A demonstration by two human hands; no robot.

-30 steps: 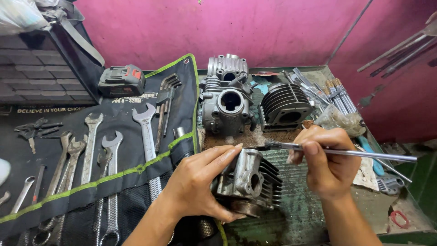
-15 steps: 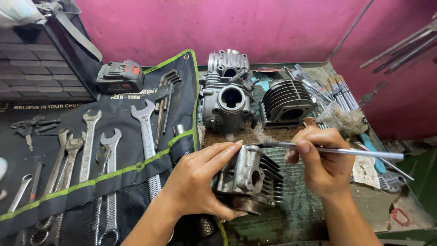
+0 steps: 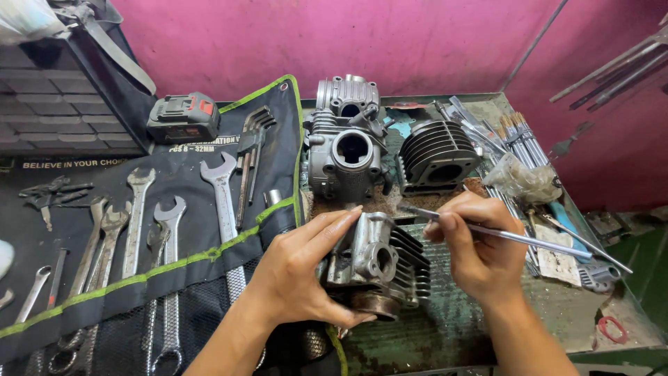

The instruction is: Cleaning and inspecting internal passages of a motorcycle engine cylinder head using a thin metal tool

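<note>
While the left hand [image 3: 296, 278] cups the finned cylinder [image 3: 379, 268], the right hand [image 3: 476, 251] pinches a thin rod [image 3: 515, 238] beside it.

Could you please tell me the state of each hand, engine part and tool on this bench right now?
left hand: gripping the finned cylinder
finned cylinder: held, tilted on its side
right hand: pinching a thin metal rod
thin metal rod: held level, tip by the cylinder
cylinder head: upright, untouched
dark finned cylinder: resting on bench
wrench roll: unrolled, wrenches in place
</note>
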